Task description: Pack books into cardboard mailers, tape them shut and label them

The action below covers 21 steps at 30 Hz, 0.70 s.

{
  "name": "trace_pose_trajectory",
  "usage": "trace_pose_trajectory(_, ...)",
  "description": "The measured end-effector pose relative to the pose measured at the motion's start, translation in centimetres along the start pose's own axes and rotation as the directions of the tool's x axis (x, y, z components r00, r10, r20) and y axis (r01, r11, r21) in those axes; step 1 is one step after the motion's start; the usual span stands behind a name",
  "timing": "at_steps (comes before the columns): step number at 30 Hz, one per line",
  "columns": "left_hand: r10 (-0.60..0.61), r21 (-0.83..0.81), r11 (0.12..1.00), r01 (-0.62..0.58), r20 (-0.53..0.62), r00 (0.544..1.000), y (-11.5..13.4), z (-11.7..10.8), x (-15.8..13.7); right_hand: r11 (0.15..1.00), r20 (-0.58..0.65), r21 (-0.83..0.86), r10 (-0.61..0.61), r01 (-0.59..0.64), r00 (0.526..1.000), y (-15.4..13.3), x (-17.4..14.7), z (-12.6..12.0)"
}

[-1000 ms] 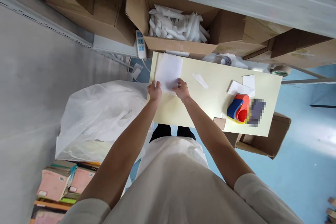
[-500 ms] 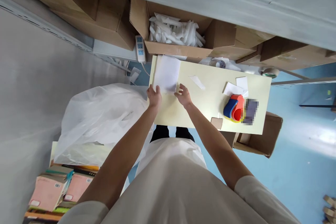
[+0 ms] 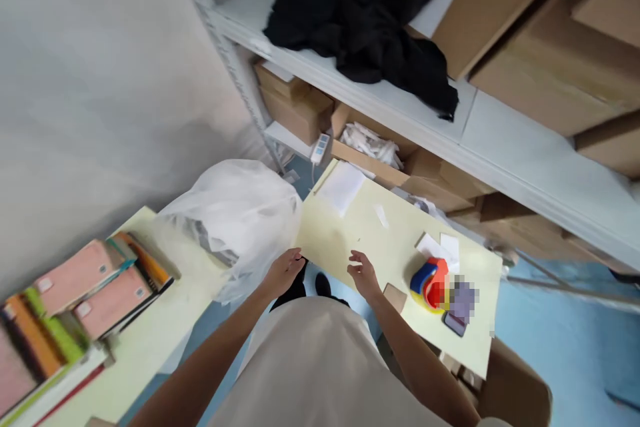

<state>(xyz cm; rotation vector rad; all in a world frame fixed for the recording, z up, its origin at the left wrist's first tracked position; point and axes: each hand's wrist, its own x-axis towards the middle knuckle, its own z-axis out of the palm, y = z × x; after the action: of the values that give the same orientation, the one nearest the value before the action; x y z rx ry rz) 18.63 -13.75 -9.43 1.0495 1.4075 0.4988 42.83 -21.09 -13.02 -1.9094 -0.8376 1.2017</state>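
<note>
My left hand (image 3: 285,272) hovers by the near left edge of the pale yellow table (image 3: 367,240), its fingers loosely stretched and holding nothing. Over the table's front edge is my right hand (image 3: 363,273), empty, with the fingers apart. A stack of white paper sheets (image 3: 344,187) lies at the far left end of the table, away from both hands. To its right lies a small white strip (image 3: 381,215). A flat brown cardboard piece (image 3: 395,297) is just right of my right hand.
A red, blue and yellow object (image 3: 436,283), white cards (image 3: 450,247) and a phone (image 3: 455,323) occupy the table's right side. A clear plastic bag (image 3: 245,203) bulges at left, near stacked books (image 3: 83,273). Behind, an open carton (image 3: 367,160) holds white rolled pieces beneath a shelf (image 3: 465,113).
Both hands have drawn back toward my body, away from the paper stack, which stays on the table. My view has swung left and up, showing more books and the shelf with black cloth.
</note>
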Motion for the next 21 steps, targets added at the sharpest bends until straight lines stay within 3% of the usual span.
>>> trace_pose_trajectory(3,-0.053,-0.044,0.998,0.045,-0.202,0.978,-2.8,-0.9,-4.9,0.995,0.184,-0.071,-0.062,0.076,0.981,0.0,-0.4,0.3)
trace_pose_trajectory(6,-0.121,-0.127,0.988,0.082,-0.341,0.932,-5.4,-1.2,-10.8,0.983,0.346,-0.095,-0.115,0.157,0.931,-0.6,-0.8,1.3)
trace_pose_trajectory(10,-0.194,-0.253,0.965,0.076,-0.485,0.853,-8.3,-2.0,-17.6,0.959,0.512,-0.111,-0.170,0.260,0.842,-1.9,-1.8,4.8)
trace_pose_trajectory(16,-0.265,-0.405,0.911,-0.077,-0.719,0.643,-12.8,-6.2,-24.8,0.898,0.754,-0.069,-0.238,0.435,0.612,-3.7,-5.5,14.2)
trace_pose_trajectory(21,-0.423,-0.526,0.836,-0.156,-0.799,0.428,-17.9,-11.0,-30.9,0.810,0.906,-0.021,-0.233,0.587,0.353,-4.7,-12.0,24.7)
